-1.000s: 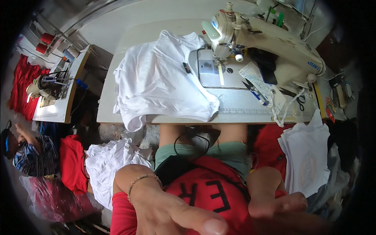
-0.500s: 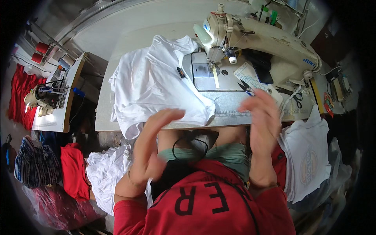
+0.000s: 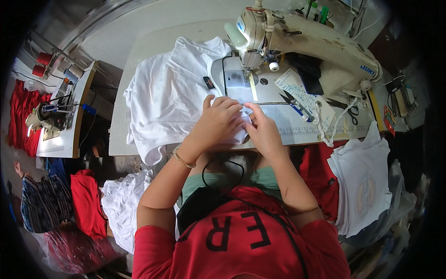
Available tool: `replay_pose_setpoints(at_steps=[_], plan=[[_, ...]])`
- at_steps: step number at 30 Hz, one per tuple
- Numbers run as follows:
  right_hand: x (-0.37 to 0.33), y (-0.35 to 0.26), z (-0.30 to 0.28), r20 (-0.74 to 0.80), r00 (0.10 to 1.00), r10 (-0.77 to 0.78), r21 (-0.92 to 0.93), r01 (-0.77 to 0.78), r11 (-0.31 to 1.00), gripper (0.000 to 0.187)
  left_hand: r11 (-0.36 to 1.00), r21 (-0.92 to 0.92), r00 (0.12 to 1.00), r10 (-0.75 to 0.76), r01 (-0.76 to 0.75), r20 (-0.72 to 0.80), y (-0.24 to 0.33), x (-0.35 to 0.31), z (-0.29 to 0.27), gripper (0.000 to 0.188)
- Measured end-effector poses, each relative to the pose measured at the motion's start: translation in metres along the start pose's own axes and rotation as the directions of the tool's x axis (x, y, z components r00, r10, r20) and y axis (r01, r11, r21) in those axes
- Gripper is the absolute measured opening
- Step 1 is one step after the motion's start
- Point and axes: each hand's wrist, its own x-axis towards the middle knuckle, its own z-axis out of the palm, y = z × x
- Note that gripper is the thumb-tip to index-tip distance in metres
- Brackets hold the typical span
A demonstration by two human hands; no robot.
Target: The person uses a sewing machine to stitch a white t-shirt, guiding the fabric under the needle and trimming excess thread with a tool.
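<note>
A white shirt (image 3: 162, 97) with a small dark label lies spread on the sewing table, left of the needle area. My left hand (image 3: 217, 120) rests over the shirt's right edge, its fingers bent and gathering the cloth. Close beside it, my right hand (image 3: 261, 129) pinches the same edge between thumb and fingers. Some of the gripped fabric is hidden under the hands. Just beyond them stands the sewing machine (image 3: 260, 42), with a pale strip (image 3: 253, 87) lying below its presser foot.
Blue-handled thread snips (image 3: 297, 108), a written paper (image 3: 304, 95), a dark phone (image 3: 310, 79) and black scissors (image 3: 351, 113) lie at the right. A white cord (image 3: 325, 132) hangs over the front edge. Folded white shirts (image 3: 360, 181) sit lower right; another machine (image 3: 46, 114) stands left.
Both raised hands have come down and together onto the shirt's right edge and taken hold of it. The snips now lie on the table slightly differently, pointing away from me.
</note>
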Motion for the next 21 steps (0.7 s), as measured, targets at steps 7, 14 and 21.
replay_pose_setpoints(at_steps=[7,14,21], plan=[[0.016,0.021,-0.007,0.020,0.999,0.037,0.472,-0.042,0.880,0.046,0.968,-0.247,0.997,-0.063,0.049,-0.048,-0.015,0.012,0.023,0.020],[0.059,0.035,-0.026,0.205,0.979,-0.011,0.536,-0.103,0.838,0.042,0.989,-0.133,0.995,0.058,-0.068,-0.077,-0.032,0.034,0.030,0.019],[0.077,0.046,-0.025,0.140,0.988,-0.061,0.681,-0.051,0.731,0.049,0.980,-0.199,1.000,0.001,-0.005,-0.019,-0.034,0.047,0.025,0.018]])
